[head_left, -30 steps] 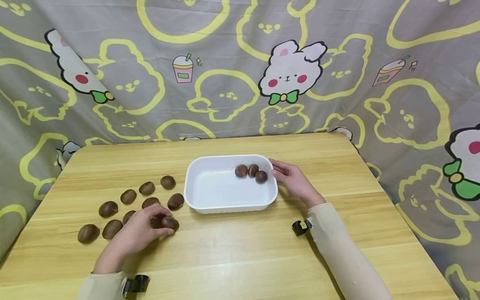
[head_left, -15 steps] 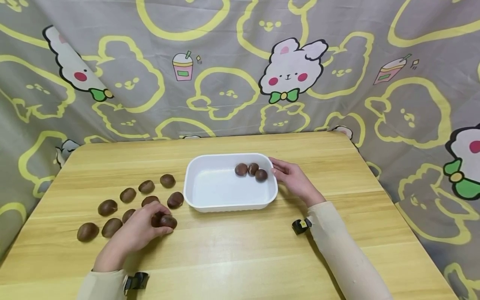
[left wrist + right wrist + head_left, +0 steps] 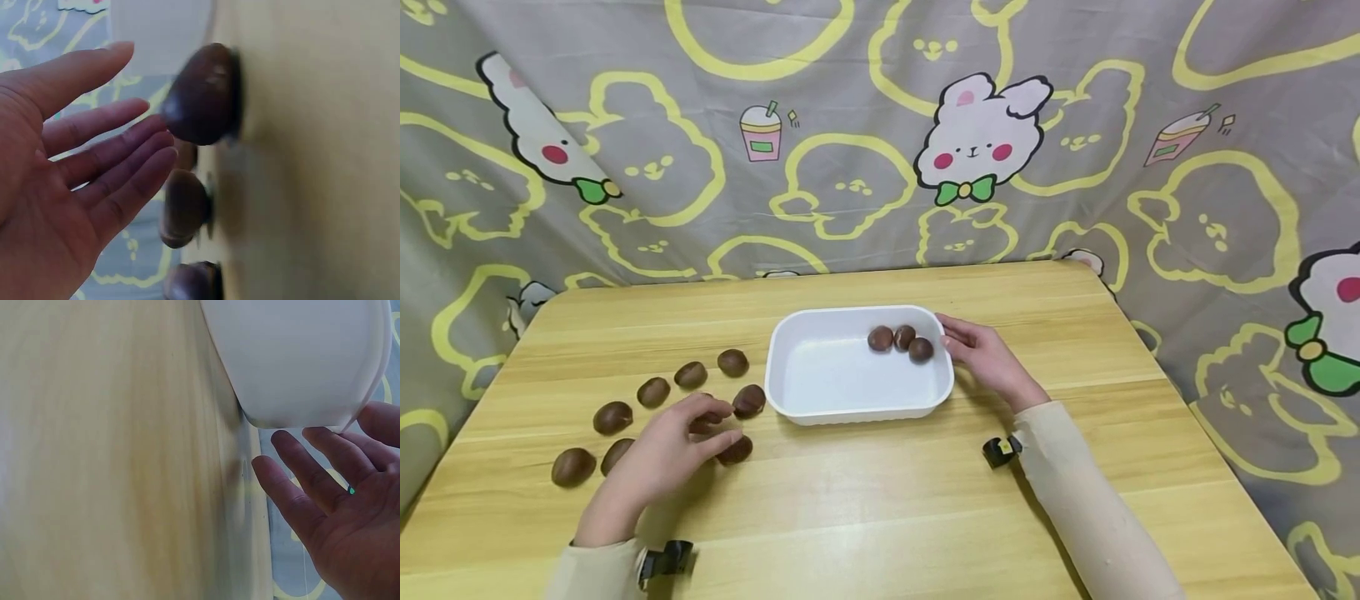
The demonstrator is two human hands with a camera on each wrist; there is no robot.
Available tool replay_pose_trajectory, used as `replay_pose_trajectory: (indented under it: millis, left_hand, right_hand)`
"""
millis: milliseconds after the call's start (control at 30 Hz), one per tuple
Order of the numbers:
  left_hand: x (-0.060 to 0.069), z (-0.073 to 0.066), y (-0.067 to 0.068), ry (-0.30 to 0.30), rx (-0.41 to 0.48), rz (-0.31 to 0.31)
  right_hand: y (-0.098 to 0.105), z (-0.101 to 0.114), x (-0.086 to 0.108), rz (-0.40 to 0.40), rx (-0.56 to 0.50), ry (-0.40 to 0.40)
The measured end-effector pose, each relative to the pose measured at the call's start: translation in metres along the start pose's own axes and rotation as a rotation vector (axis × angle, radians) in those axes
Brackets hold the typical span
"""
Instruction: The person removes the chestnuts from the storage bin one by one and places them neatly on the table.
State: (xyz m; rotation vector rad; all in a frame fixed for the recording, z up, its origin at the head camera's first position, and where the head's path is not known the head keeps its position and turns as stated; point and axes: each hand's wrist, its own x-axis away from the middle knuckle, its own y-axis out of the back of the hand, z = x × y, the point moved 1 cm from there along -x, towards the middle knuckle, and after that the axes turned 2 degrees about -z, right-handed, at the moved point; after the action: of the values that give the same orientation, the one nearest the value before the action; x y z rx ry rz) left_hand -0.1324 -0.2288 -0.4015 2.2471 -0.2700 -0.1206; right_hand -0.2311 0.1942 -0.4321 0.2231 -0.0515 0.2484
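My left hand (image 3: 673, 442) hovers over the left part of the table, fingers loosely spread and nothing between them. Just beyond its thumb lies a brown chestnut (image 3: 735, 451), which also shows large in front of the fingers as the chestnut (image 3: 203, 94) in the left wrist view. Another chestnut (image 3: 748, 401) sits by the index fingertip, and the hand hides some others. At the table's centre stands a white plastic tray (image 3: 850, 414) with three chestnuts (image 3: 881, 338) at its right end. Against that end rests my right hand (image 3: 988, 360), its fingers extended and its thumb at the rim (image 3: 369, 400).
Several more chestnuts lie in rough rows on the left, including one chestnut (image 3: 574, 467) farthest out and one chestnut (image 3: 733, 362) near the tray. The wooden table (image 3: 880, 517) ends at the back against a patterned curtain (image 3: 850, 200).
The left hand has let go of the chestnut it was pinching, its fingers spreading and drawing slightly left. That chestnut stays on the table. The right hand and tray hold their place.
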Motion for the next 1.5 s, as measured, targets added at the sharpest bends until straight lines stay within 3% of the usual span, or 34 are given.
replay_pose_trajectory:
  millis: [200, 433, 800, 1033, 1200, 1500]
  left_hand:
    - [-0.013, -0.022, 0.016, -0.059, 0.014, -0.045]
    - [-0.049, -0.059, 0.023, -0.170, 0.007, -0.031]
    - [-0.096, -0.115, 0.003, -0.332, -0.055, 0.054]
    - [-0.131, -0.133, -0.004, -0.425, -0.166, 0.144]
    - [-0.155, -0.135, -0.014, -0.422, -0.222, 0.229]
    - [-0.180, -0.140, -0.031, -0.338, -0.222, 0.320]
  right_hand:
    - [0.002, 0.000, 0.001, -0.004, 0.004, 0.011]
    - [0.004, -0.001, 0.001, -0.010, 0.003, 0.009]
    - [0.003, -0.001, 0.000, -0.011, -0.007, 0.018]
    - [-0.002, 0.000, -0.001, -0.013, -0.001, 0.013]
    - [-0.001, 0.002, -0.001, -0.017, -0.012, 0.009]
    - [0.000, 0.001, 0.000, -0.007, -0.018, -0.005]
